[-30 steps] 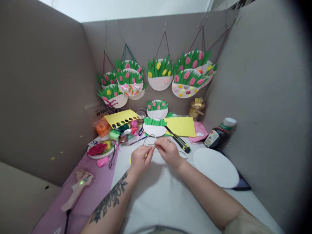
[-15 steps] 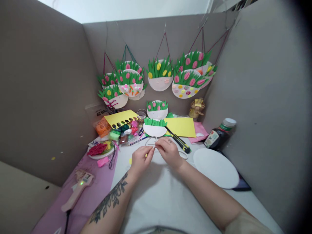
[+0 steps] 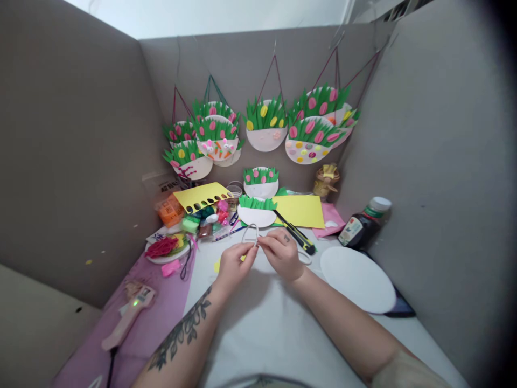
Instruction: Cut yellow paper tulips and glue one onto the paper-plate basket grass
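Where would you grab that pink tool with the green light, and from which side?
Probably by its long, slim handle, from above, with the left hand coming in from the near side. The tool lies with its wider, lit end pointing away, so the handle faces the person. The fingers should stay clear of the black cord at its near end.

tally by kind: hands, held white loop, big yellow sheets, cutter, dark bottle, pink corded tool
hands: 2 (left hand, right hand)
held loop: 1
yellow sheets: 2 (holed sheet, plain sheet)
cutter: 1
bottle: 1
pink tool: 1
total: 8
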`<control>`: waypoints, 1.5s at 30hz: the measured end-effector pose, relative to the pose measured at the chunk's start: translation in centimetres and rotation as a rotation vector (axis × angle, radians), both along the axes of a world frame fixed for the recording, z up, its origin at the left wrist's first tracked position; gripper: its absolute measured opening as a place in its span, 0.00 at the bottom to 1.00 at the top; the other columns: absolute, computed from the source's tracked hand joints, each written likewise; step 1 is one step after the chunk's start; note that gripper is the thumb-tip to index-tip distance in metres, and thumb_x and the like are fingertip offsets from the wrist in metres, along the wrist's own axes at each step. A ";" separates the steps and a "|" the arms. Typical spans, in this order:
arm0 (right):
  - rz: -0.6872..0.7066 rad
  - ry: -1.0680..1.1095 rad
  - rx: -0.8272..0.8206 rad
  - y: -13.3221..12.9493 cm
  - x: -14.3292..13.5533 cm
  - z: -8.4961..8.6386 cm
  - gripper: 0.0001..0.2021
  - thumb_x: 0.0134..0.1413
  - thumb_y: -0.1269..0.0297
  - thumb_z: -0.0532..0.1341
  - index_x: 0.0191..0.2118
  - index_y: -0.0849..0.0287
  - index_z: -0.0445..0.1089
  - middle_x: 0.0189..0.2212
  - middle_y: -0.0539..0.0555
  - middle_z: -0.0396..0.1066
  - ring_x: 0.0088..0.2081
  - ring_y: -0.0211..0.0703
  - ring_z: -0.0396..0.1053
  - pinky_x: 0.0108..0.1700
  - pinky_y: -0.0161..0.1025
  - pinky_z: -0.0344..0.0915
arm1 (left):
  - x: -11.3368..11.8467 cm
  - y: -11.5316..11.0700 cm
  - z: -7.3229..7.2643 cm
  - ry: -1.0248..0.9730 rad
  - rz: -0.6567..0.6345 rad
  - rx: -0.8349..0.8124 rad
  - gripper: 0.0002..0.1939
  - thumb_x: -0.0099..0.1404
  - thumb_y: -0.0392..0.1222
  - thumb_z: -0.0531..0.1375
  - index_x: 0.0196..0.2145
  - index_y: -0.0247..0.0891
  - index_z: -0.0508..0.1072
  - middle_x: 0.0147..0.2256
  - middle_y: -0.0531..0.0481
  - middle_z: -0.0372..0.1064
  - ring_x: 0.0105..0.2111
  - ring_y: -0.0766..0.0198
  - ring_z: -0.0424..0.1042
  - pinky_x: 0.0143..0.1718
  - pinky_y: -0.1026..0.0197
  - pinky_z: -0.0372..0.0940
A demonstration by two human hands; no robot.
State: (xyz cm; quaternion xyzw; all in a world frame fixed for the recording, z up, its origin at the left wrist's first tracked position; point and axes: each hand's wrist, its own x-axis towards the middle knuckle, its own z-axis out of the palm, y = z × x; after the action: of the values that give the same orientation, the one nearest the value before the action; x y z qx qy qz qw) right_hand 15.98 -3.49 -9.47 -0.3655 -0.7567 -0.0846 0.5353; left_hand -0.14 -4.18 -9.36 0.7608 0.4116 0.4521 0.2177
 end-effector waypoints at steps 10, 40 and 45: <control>-0.007 -0.091 -0.098 0.0 -0.2 0.6 0.07 0.55 0.71 0.56 0.37 0.56 0.70 0.31 0.55 0.69 0.36 0.44 0.63 0.40 0.42 0.63 | -0.3 0.4 -0.1 0.031 0.126 -0.002 0.10 0.62 0.40 0.54 0.35 0.38 0.75 0.35 0.48 0.76 0.34 0.64 0.73 0.37 0.64 0.66; 0.188 -0.194 -0.657 1.8 -0.8 -6.3 0.18 0.50 0.79 0.53 0.47 0.61 0.58 0.34 0.53 0.74 0.44 0.42 0.66 0.46 0.42 0.62 | -2.7 3.0 -1.4 0.825 0.202 -0.189 0.12 0.61 0.39 0.53 0.38 0.37 0.75 0.38 0.42 0.71 0.41 0.56 0.68 0.42 0.60 0.60; 0.191 -0.154 -0.728 1.9 -0.8 -6.5 0.21 0.49 0.80 0.52 0.51 0.61 0.55 0.36 0.53 0.74 0.41 0.42 0.69 0.43 0.40 0.63 | -1.2 2.8 -2.8 0.789 0.146 -0.202 0.14 0.63 0.40 0.52 0.43 0.38 0.71 0.40 0.43 0.68 0.39 0.58 0.68 0.39 0.60 0.61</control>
State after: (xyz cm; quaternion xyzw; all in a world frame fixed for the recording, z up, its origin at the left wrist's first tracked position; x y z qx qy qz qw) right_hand 15.14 -1.59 -16.01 -0.4520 -0.8059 0.2130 0.3176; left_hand -1.38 -1.34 -12.13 0.8194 0.5586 0.0972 0.0842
